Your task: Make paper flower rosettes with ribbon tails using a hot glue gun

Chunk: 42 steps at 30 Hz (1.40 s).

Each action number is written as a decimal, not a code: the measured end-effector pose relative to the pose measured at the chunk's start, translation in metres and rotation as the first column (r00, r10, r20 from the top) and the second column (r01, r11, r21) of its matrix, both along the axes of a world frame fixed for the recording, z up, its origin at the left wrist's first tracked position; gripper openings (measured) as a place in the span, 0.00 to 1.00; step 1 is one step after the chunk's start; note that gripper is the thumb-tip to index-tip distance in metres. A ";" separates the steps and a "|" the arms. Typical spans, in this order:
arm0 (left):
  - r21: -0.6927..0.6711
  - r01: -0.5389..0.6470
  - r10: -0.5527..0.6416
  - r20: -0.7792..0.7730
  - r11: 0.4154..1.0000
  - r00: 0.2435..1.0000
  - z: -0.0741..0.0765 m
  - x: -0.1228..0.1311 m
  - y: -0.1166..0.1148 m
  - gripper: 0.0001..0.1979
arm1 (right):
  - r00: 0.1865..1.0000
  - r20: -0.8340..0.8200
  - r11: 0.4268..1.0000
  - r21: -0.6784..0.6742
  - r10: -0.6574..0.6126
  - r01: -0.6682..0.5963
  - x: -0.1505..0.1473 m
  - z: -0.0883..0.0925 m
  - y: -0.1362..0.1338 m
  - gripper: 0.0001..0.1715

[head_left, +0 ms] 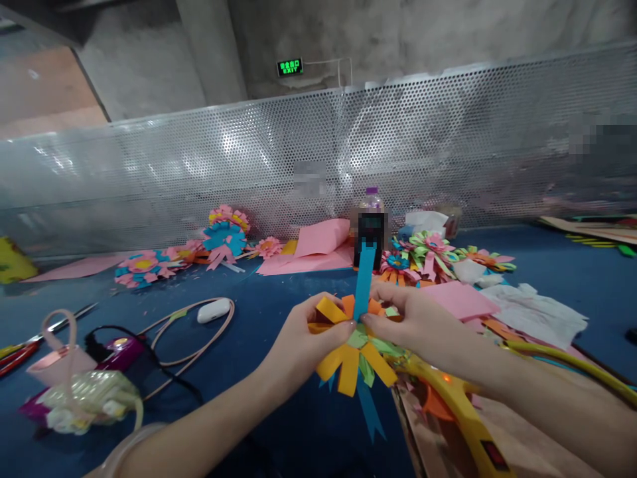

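Between my hands is a paper flower [348,372] with yellow-orange petals, a light green middle and blue ribbon tails below. My left hand [318,328] grips its left side, thumb on the centre. My right hand [398,315] holds the other side, its thumb close to the left one. A blue paper strip [367,282] stands up from the flower's centre at the two thumbs. Just under my right forearm lies a yellow glue gun [448,392] with an orange light showing. The fingers behind the petals are partly hidden.
Finished-looking paper flowers [226,236] line the back of the blue table, with pink paper sheets [323,239] and a bottle [371,199]. Scissors [30,345], a cable [219,342], a white case [213,310] and a pink cup [62,364] lie left. Crumpled tissue [535,315] is right.
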<state>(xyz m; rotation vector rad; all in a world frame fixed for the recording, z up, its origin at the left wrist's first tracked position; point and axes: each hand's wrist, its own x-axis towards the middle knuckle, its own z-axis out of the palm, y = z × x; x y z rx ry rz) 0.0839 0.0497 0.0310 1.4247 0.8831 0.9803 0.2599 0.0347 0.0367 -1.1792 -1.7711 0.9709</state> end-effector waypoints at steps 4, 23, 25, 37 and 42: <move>-0.027 0.015 -0.015 0.009 1.000 1.000 -0.003 0.000 0.000 0.13 | 0.999 0.045 0.999 0.044 -0.006 0.004 0.002 -0.002 0.001 0.04; 0.123 0.060 -0.055 -0.041 0.991 0.998 0.001 -0.004 -0.012 0.10 | 0.991 0.102 0.990 0.109 0.082 -0.093 0.011 0.002 -0.002 0.09; 0.160 0.059 -0.048 -0.069 0.985 0.996 0.001 -0.005 -0.014 0.08 | 0.991 0.094 0.991 0.085 0.096 -0.105 0.010 0.003 -0.005 0.09; 0.192 0.097 -0.093 -0.034 0.977 0.995 -0.003 -0.008 -0.023 0.06 | 0.980 -0.040 0.978 0.084 0.193 -0.189 0.007 0.007 -0.012 0.03; 0.245 0.066 -0.061 -0.025 0.967 0.998 -0.003 -0.009 -0.026 0.08 | 0.975 -0.015 0.974 0.050 0.224 -0.223 0.008 0.014 -0.013 0.03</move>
